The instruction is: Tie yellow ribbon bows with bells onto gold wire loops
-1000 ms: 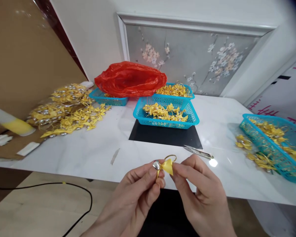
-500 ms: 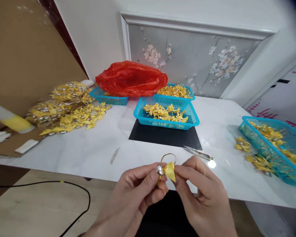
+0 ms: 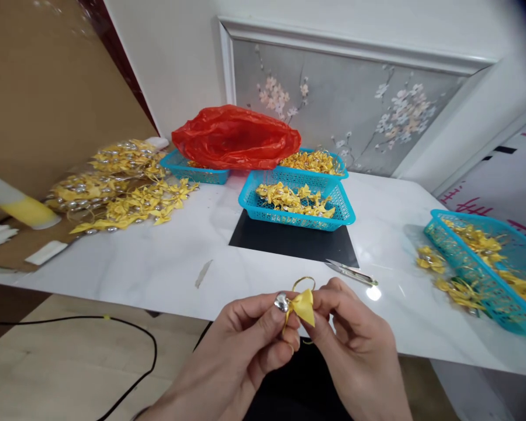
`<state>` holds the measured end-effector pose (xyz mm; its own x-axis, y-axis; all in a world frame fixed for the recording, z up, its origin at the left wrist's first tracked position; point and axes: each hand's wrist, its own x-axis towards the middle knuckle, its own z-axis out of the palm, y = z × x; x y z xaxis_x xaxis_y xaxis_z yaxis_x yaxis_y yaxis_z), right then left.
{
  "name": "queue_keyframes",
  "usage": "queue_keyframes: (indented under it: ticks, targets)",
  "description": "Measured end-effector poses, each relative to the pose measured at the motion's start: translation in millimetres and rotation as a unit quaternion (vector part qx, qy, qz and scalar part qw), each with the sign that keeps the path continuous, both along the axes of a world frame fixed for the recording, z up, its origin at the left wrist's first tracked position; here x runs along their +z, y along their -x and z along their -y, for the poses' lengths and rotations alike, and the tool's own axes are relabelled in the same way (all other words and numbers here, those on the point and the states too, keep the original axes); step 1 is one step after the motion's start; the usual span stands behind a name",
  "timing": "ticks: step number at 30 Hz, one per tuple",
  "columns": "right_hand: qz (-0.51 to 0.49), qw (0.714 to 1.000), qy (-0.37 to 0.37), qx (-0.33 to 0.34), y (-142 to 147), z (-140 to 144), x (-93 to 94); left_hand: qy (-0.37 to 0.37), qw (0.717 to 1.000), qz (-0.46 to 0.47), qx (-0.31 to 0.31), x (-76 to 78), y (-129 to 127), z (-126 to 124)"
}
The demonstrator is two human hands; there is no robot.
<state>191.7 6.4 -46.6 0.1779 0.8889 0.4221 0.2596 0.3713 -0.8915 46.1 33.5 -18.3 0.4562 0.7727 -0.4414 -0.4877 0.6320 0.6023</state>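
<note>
Between my hands, just past the table's front edge, is a yellow ribbon bow (image 3: pixel 304 306) with a gold cord loop (image 3: pixel 305 279) rising behind it. My left hand (image 3: pixel 254 336) pinches a shiny silver bell (image 3: pixel 281 302) at the bow's left side between thumb and forefinger. My right hand (image 3: pixel 355 339) pinches the bow's right edge with thumb and fingertips. Part of the cord shows below the bow; the rest is hidden by my fingers. Thread snips (image 3: pixel 351 272) lie on the table beyond my right hand.
A blue basket (image 3: pixel 296 221) of yellow bows stands on a black mat (image 3: pixel 289 241). Behind it are more baskets and a red plastic bag (image 3: pixel 236 140). Bows with silver bells (image 3: pixel 140 204) are heaped at left, near a thread cone (image 3: pixel 20 202). Another blue basket (image 3: pixel 473 275) stands at right.
Both hands still hold the piece. The bell has turned slightly in my left fingers, and the bow has shifted a little right and shows wider. The view has tilted slightly.
</note>
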Motion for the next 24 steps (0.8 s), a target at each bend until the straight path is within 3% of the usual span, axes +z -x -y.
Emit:
queue_keyframes:
  ticks: [6,12,18,24]
  targets:
    - [-0.008,0.999,0.028,0.034,-4,2,-4.5,0.015,1.000,0.003,0.002,-2.9,1,0]
    - [0.021,0.999,-0.010,0.029,-8,1,-8.6,0.022,1.000,0.010,0.019,-3.2,8,0]
    - [0.042,0.998,-0.045,0.004,-5,1,-11.3,-0.014,0.999,-0.021,0.025,3.2,4,-1]
    - [0.052,0.996,-0.071,-0.010,-3,0,-11.9,-0.103,0.989,-0.103,0.038,-5.2,0,3]
